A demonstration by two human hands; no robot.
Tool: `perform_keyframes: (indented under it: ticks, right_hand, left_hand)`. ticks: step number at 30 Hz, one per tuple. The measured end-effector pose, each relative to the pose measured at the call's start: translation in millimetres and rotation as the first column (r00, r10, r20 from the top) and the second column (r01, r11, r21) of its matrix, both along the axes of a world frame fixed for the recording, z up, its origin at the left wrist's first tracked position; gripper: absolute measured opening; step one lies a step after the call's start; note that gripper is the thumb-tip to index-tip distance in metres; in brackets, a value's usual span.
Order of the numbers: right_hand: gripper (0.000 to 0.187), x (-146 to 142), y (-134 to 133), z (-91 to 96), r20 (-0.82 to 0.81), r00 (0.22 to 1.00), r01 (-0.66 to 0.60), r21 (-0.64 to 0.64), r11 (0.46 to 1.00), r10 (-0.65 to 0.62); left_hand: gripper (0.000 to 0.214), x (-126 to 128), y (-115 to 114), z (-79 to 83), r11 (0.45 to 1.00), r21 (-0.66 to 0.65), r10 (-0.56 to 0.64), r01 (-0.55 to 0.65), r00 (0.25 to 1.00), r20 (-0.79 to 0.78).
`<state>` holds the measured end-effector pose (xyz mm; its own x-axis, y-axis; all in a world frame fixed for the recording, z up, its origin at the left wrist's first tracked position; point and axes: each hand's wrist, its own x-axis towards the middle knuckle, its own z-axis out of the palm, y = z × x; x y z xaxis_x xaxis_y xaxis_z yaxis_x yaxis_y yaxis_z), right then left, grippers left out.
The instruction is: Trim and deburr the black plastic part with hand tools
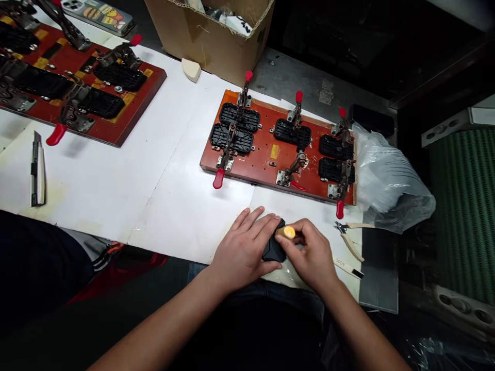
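Holding black part (273, 250) | left hand (242, 250) steadies | right hand (311, 252) grips yellow-tipped tool (286, 232)

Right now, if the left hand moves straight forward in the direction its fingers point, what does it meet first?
Probably the red clamp handle at the near edge of the orange jig board. The left hand points up-right across white paper; depth is unclear.

Clamp board (270, 154) lies behind both hands, cutters (350, 242) right, knife (37, 170) far left.

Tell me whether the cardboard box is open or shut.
Open: the cardboard box has its top flaps up, showing the contents inside.
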<state>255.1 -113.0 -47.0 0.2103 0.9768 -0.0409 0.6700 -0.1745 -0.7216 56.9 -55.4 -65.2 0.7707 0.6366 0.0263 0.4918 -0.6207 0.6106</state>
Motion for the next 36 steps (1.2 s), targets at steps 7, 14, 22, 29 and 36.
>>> perform_keyframes:
  ticks: [7, 14, 22, 29, 36]
  right_hand:
    - [0.015, 2.5, 0.5, 0.6, -0.004, 1.0, -0.005, 0.025, 1.0, 0.005]
    - [0.016, 1.8, 3.8, -1.3, -0.065, 0.997, 0.029, -0.007, 1.0, -0.029]
    - [0.009, 8.0, -19.9, 4.7, 0.007, 0.972, -0.233, 0.038, 0.972, 0.233]
    - [0.01, 17.8, -13.5, 3.4, 0.083, 0.952, -0.3, 0.088, 0.95, 0.293]
    - [0.017, 19.1, -25.5, 7.3, 0.046, 0.911, -0.411, 0.015, 0.911, 0.41]
  left_hand:
    - [0.094, 2.0, 1.1, -1.3, 1.0, 0.012, -0.002, 0.002, 1.0, -0.006]
    - [0.094, 2.4, 0.9, 0.6, 1.0, 0.01, 0.009, -0.009, 1.0, 0.02]
    - [0.089, 2.7, 0.4, -0.9, 1.0, 0.026, 0.012, -0.012, 1.0, 0.009]
    - [0.091, 1.7, -0.1, -1.2, 0.999, 0.042, 0.013, -0.012, 1.0, -0.001]
    - [0.091, 2.4, 0.9, -0.5, 0.998, 0.064, -0.016, 0.017, 0.999, -0.029]
